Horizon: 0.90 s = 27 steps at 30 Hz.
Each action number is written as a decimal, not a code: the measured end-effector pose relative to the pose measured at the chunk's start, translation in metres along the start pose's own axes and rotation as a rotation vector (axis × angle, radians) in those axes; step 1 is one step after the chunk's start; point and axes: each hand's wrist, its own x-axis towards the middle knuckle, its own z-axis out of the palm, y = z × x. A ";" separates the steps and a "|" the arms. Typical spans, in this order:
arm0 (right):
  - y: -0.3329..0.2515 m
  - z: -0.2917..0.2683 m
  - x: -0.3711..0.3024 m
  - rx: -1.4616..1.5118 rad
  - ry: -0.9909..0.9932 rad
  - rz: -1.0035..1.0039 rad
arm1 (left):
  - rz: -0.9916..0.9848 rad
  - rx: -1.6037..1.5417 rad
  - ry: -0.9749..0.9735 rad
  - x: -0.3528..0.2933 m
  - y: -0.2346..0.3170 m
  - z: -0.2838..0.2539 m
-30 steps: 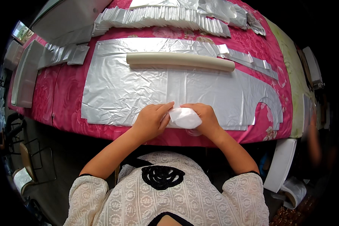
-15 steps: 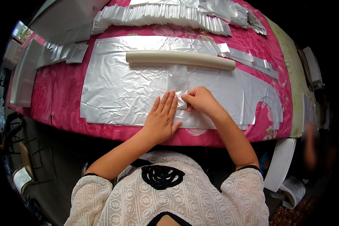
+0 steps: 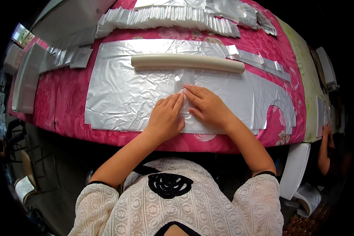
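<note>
My left hand [image 3: 166,118] lies with fingers stretched forward on a small folded plastic bag [image 3: 180,78], its fingertips meeting those of my right hand. My right hand [image 3: 208,104] rests on the same bag from the right, fingers extended and thumb apart below them. Most of the bag's near part is hidden under the hands. Beneath it spreads a stack of large, silvery plastic bags [image 3: 122,90], creased on the left, with a curved cut-out at the right end. A long cream tube [image 3: 188,62] lies across the stack, just beyond my fingers, over the small bag's far end.
A pink floral cloth [image 3: 70,98] covers the table. At the back stands a long row of folded plastic bags [image 3: 165,16]; more folded bags [image 3: 81,57] lie left beside a pale bin [image 3: 27,78]. Another person's arm [image 3: 324,151] shows at far right. A chair [image 3: 29,169] stands lower left.
My right hand has let go of the small bag's edge and moved forward, laying its fingers over it. My left fingers have bent slightly and shifted closer to the right hand.
</note>
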 end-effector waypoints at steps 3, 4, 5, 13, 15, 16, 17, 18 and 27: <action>0.010 0.001 0.004 0.122 0.001 0.058 | 0.012 0.038 0.010 0.002 -0.002 0.003; 0.012 0.002 0.006 0.164 0.010 0.078 | 0.018 0.054 0.009 0.003 -0.003 0.004; 0.014 0.000 0.008 0.179 0.002 0.094 | 0.039 0.079 0.010 0.005 -0.005 0.005; 0.009 0.007 0.003 0.166 0.071 0.007 | 0.248 0.018 -0.010 -0.002 -0.021 -0.003; -0.001 0.014 -0.010 0.151 0.092 -0.032 | 0.310 -0.028 -0.008 -0.016 -0.017 -0.011; -0.007 0.017 -0.016 0.144 0.101 -0.051 | 0.339 -0.051 -0.007 -0.022 -0.016 -0.013; -0.011 0.020 -0.021 0.145 0.122 -0.063 | 0.305 -0.087 -0.022 -0.027 -0.015 -0.014; -0.014 0.021 -0.024 0.157 0.129 -0.058 | 0.299 -0.083 -0.028 -0.027 -0.015 -0.015; -0.018 0.010 -0.023 0.336 0.119 0.381 | -0.036 -0.444 0.010 -0.009 -0.023 -0.008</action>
